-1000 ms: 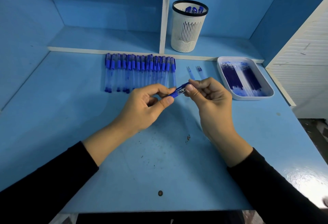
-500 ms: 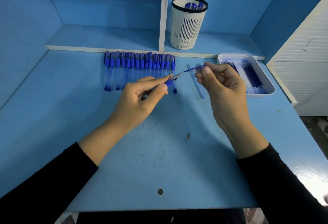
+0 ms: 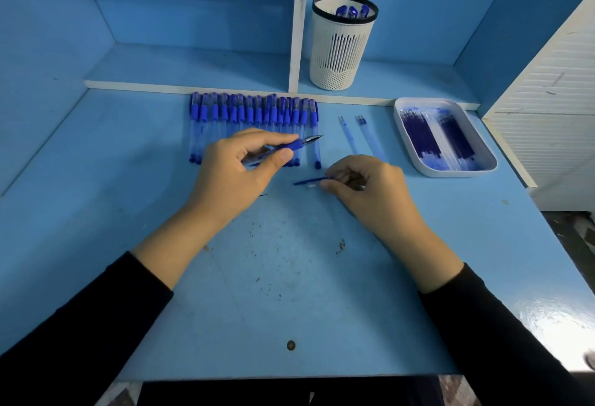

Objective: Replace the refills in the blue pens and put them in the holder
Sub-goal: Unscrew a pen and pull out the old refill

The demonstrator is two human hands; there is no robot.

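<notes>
My left hand (image 3: 238, 170) grips a blue pen (image 3: 297, 145) by its barrel, with the metal tip pointing right. My right hand (image 3: 367, 186) sits low over the desk to the right and pinches a slim blue pen part (image 3: 309, 181) that sticks out to the left. I cannot tell whether it is a cap or a refill. Behind my left hand, a row of several capped blue pens (image 3: 254, 112) lies side by side. The white slotted holder (image 3: 338, 51) stands on the back shelf with three pens in it.
A white tray (image 3: 450, 172) of dark blue refills sits at the right. Two clear refills (image 3: 360, 137) lie loose between the pen row and the tray. A white shelf divider (image 3: 296, 26) rises left of the holder. A white slatted panel borders the desk's right edge.
My right hand has drawn the slim blue part away from the pen tip and dropped toward the desk. My left hand keeps the pen, shifted slightly right.
</notes>
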